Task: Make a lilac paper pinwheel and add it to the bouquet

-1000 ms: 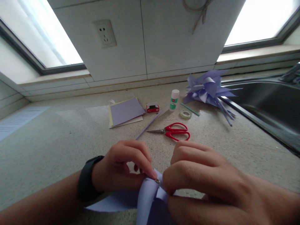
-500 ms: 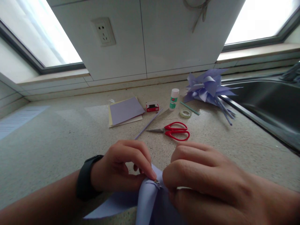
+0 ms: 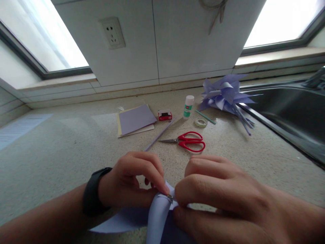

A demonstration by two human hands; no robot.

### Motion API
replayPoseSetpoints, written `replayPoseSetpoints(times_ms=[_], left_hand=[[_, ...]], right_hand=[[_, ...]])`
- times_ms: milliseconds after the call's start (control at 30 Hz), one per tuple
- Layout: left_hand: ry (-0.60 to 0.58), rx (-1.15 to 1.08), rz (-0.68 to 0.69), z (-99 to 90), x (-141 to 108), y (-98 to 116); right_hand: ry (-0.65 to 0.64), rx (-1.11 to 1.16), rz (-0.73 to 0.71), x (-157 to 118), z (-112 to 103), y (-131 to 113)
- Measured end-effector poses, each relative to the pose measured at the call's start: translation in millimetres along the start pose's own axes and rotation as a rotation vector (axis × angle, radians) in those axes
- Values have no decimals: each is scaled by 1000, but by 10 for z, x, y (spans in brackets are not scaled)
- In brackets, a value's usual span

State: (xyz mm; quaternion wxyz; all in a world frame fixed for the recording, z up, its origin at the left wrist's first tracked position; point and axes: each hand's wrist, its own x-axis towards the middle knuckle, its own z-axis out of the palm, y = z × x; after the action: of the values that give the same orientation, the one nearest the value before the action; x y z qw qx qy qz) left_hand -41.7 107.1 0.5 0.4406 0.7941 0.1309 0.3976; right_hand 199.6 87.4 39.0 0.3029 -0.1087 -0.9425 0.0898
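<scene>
A lavender paper pinwheel [image 3: 158,215] with curled blades is at the bottom middle. Thumb and index finger of my left hand [image 3: 138,178] pinch its centre, where a small brass-coloured pin head [image 3: 170,196] shows at the index fingertip. Just right of the pin, my right hand [image 3: 218,196] has its thumb and index finger closed at the folded paper; whatever lies between those fingertips is hidden. Beyond the hands, red-handled scissors [image 3: 191,141] lie closed, near a thin lavender paper stick [image 3: 159,135].
Sheets of paper [image 3: 137,118], a small red box [image 3: 165,115], a glue stick [image 3: 188,107], a tape roll [image 3: 200,122] and a green stick [image 3: 205,117] lie farther back. Finished pinwheels [image 3: 225,93] rest by the sink [image 3: 286,105]. A printed sheet [image 3: 22,127] is at left.
My right thumb and index fingertips have shifted slightly left, closer to the pin, and the thumb shows more clearly. The left hand holds its place.
</scene>
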Motion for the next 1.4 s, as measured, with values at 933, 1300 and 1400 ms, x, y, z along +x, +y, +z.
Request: replayPoseSetpoints(times_ms=[933,1300,1400], left_hand=[[16,3,1,43,-5,16],[22,4,13,65,22,14],[35,-6,5,64,17,3]], right_hand=[[57,83,236,51,24,-110],[48,204,302,44,41,-90],[61,227,306,43,38,-89]])
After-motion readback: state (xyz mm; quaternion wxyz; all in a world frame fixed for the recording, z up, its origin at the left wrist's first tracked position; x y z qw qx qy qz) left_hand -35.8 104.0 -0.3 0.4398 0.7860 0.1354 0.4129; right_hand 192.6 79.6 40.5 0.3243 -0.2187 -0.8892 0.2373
